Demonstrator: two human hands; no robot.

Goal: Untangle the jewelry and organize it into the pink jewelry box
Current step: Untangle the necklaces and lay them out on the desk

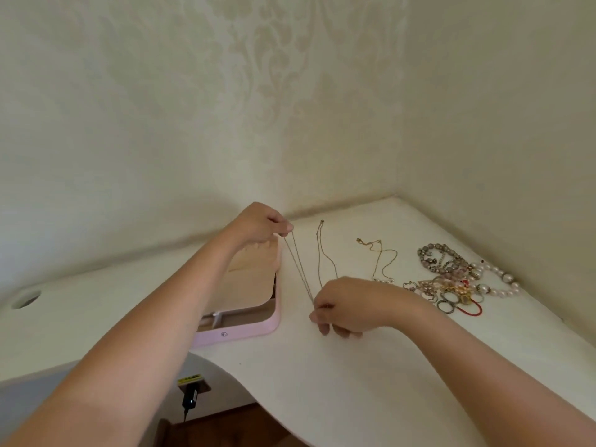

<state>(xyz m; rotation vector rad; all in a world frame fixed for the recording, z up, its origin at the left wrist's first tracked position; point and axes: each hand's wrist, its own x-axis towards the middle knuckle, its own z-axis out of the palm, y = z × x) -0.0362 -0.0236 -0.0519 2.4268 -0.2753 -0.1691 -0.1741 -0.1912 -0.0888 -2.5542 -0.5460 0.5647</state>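
A thin chain necklace (298,266) is stretched taut between both hands over the white table. My left hand (261,224) pinches its upper end near the wall, above the pink jewelry box (258,327). My right hand (345,306) pinches its lower end close to the tabletop. The box lies open to the left of the chain, partly hidden by my left forearm. A second thin chain (322,250) lies laid out just right of the held one. A third gold chain (382,258) lies further right.
A tangled heap of jewelry (451,282) with bead strands, pearls, rings and a red band sits at the right. The white table (322,366) fills a wall corner and has a curved front edge. A round cable hole (25,298) is at far left. A black plug (190,398) hangs below.
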